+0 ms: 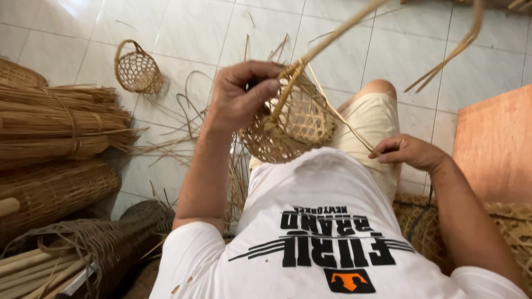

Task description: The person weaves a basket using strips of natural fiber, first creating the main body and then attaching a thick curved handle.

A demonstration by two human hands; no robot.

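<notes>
My left hand grips the rim of a small open-weave bamboo basket held over my lap, where a thick cane handle is bound to the rim. My right hand pinches a thin bamboo strip that runs from the basket's rim down to my fingers. A second curved cane rises at the upper right. I sit on a white tiled floor, my knee beyond the basket.
A finished small basket with a handle lies on the tiles at upper left. Bundles of bamboo strips and larger woven baskets fill the left side. An orange board stands on the right, with woven mats below it.
</notes>
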